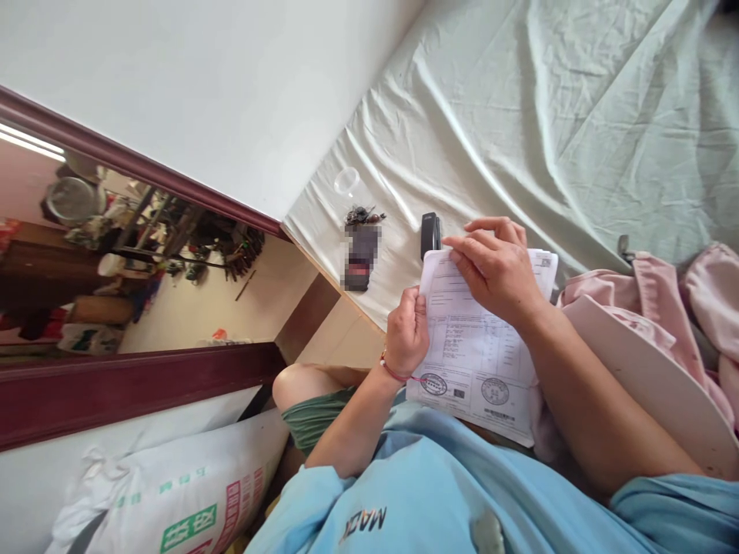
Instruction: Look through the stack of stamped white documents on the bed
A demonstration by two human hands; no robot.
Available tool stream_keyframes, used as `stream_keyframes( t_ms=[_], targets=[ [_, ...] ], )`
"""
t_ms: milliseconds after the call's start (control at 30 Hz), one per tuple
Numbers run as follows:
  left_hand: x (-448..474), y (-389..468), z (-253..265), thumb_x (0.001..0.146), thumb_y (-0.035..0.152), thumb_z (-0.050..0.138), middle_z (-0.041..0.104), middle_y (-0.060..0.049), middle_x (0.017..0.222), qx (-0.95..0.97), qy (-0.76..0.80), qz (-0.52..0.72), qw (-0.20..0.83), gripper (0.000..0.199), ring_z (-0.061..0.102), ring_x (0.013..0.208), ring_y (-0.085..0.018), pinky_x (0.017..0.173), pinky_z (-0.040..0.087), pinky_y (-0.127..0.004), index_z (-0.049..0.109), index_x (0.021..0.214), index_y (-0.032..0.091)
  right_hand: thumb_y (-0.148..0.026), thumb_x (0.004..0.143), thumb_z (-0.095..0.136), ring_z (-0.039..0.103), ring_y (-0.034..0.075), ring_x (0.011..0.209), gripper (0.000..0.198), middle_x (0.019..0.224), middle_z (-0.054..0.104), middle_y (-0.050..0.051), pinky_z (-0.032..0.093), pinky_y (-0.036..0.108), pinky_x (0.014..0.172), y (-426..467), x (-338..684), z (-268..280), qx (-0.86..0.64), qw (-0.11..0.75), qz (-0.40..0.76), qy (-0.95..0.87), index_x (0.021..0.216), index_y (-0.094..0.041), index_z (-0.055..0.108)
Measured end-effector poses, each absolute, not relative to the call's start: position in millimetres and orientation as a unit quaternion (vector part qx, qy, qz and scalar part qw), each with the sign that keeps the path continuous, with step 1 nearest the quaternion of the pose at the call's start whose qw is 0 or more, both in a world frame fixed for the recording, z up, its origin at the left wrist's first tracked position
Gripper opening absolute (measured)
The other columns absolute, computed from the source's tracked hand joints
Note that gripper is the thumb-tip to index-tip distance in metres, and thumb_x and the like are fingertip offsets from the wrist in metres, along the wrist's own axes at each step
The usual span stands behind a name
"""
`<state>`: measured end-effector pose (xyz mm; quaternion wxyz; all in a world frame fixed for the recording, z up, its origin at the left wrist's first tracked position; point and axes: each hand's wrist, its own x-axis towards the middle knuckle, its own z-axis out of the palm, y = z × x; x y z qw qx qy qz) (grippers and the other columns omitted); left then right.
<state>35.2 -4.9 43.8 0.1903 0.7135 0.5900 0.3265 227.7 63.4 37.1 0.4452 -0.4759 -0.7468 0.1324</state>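
Head view: printed papers (pixel 479 354) lie over the lap by the pale sheet's (pixel 490 131) near edge, bearing oval and round stamps and a barcode; fine print illegible. The left hand (pixel 409 329) grips their left edge. The right hand (pixel 496 265), palm down, stretches curved fingers across their top, beside a black stapler (pixel 428 235); whether it pinches, I cannot tell. A white sack (pixel 190 485) shows green and red Chinese characters.

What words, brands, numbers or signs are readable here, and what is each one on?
"扶皮", as it seems: green box on the sack.
Perhaps "MA": shirt; the other letters are unclear.
Other green and red characters on the sack: too unclear.
Papers: print and round stamps too small to read.
Stapler: faint mark, unreadable.
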Motion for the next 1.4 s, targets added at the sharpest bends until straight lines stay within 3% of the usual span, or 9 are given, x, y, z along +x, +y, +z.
stream_keyframes(
  t_ms=[167, 300, 433, 633, 800, 1067, 1400],
  targets=[
    [14.2, 10.3, 23.8, 0.109, 0.051, 0.042, 0.052, 0.002, 0.073, 0.649, 0.614, 0.365, 0.263, 0.038, 0.05, 0.066, -0.014, 0.065, 0.044, -0.026, 0.046, 0.083, 0.023, -0.035, 0.104, 0.051, 0.06, 0.035, 0.113, 0.031, 0.101, 0.079, 0.01, 0.041, 0.06, 0.101, 68.8, 239.0, 13.8, -0.561, 0.349, 0.16, -0.733, 0.108, -0.025, 0.08],
    [1.1, 15.0, -2.3, 0.106, 0.056, 0.045, 0.051, 0.002, 0.076, 0.575, 0.64, 0.386, 0.332, 0.041, 0.049, 0.072, -0.014, 0.067, 0.044, -0.026, 0.048, 0.083, 0.022, -0.035, 0.099, 0.052, 0.061, 0.039, 0.108, 0.031, 0.099, 0.079, 0.011, 0.045, 0.062, 0.091, 74.8, 249.0, 5.4, -0.621, 0.266, 0.177, -0.716, 0.097, -0.025, 0.08],
    [-2.5, 15.8, -13.5, 0.103, 0.054, 0.051, 0.052, 0.002, 0.077, 0.529, 0.647, 0.402, 0.374, 0.04, 0.048, 0.073, -0.014, 0.069, 0.042, -0.026, 0.051, 0.082, 0.02, -0.034, 0.093, 0.056, 0.066, 0.032, 0.089, 0.027, 0.093, 0.078, 0.012, 0.048, 0.049, 0.08, 81.0, 261.4, 19.1, -0.65, 0.226, 0.252, -0.68, 0.095, -0.025, 0.081],
    [-2.3, 21.8, -8.2, 0.099, 0.043, 0.06, 0.055, 0.002, 0.076, 0.441, 0.667, 0.417, 0.434, 0.032, 0.05, 0.075, -0.014, 0.074, 0.041, -0.026, 0.057, 0.079, 0.019, -0.041, 0.088, 0.061, 0.064, 0.023, 0.072, 0.032, 0.076, 0.072, 0.005, 0.048, 0.037, 0.073, 82.6, 267.2, 33.3, -0.696, 0.248, 0.347, -0.577, 0.105, -0.023, 0.081],
    [-1.2, 15.5, -2.8, 0.096, 0.038, 0.063, 0.057, 0.001, 0.075, 0.408, 0.675, 0.398, 0.468, 0.027, 0.05, 0.075, -0.014, 0.073, 0.041, -0.026, 0.06, 0.078, 0.018, -0.042, 0.088, 0.059, 0.064, 0.023, 0.076, 0.032, 0.082, 0.074, 0.006, 0.046, 0.035, 0.071, 84.5, 263.2, 20.5, -0.692, 0.226, 0.354, -0.587, 0.103, -0.024, 0.081],
    [-2.1, 0.7, 4.0, 0.092, 0.036, 0.06, 0.053, 0.001, 0.071, 0.381, 0.7, 0.331, 0.506, 0.026, 0.048, 0.071, -0.015, 0.064, 0.037, -0.026, 0.057, 0.073, 0.018, -0.033, 0.088, 0.056, 0.07, 0.03, 0.089, 0.029, 0.091, 0.078, 0.012, 0.048, 0.038, 0.074, 88.9, 260.1, 23.3, -0.699, 0.08, 0.297, -0.645, 0.099, -0.024, 0.081],
    [23.8, 33.1, 17.3, 0.094, 0.019, 0.051, 0.039, 0.005, 0.062, 0.445, 0.705, 0.312, 0.455, 0.033, 0.036, 0.064, -0.012, 0.063, 0.029, -0.027, 0.045, 0.062, 0.019, -0.035, 0.094, 0.052, 0.07, 0.034, 0.101, 0.033, 0.106, 0.076, 0.015, 0.051, 0.042, 0.08, 89.0, 266.7, 34.6, -0.764, 0.052, 0.263, -0.587, 0.112, -0.025, 0.079]
  ],
)
